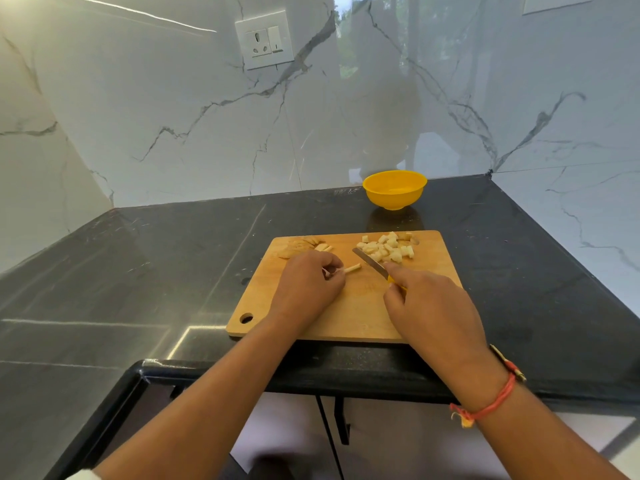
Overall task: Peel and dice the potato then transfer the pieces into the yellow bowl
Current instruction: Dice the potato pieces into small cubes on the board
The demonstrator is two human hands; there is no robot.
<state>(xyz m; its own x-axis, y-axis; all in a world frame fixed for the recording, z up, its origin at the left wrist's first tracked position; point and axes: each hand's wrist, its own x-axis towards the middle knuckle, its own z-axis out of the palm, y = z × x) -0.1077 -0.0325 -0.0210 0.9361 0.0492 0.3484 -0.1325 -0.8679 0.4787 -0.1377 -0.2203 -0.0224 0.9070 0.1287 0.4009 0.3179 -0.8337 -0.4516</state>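
Note:
A wooden cutting board (349, 313) lies on the black counter. My left hand (308, 285) rests on it with curled fingers and pinches a pale potato strip (352, 268) that sticks out to the right. My right hand (426, 299) grips a yellow-handled knife (370, 262), index finger along the blade's back, blade pointing up-left beside the strip. A heap of diced potato (389, 249) sits at the board's far right. More potato strips (322, 247) lie at the far left. The yellow bowl (394, 189) stands behind the board; I see nothing in it.
Brown potato peels (298, 247) lie at the board's far-left corner. The black counter (156, 271) is bounded by marble walls behind and on both sides. A wall socket (265, 39) sits high on the back wall. The counter's front edge runs just below the board.

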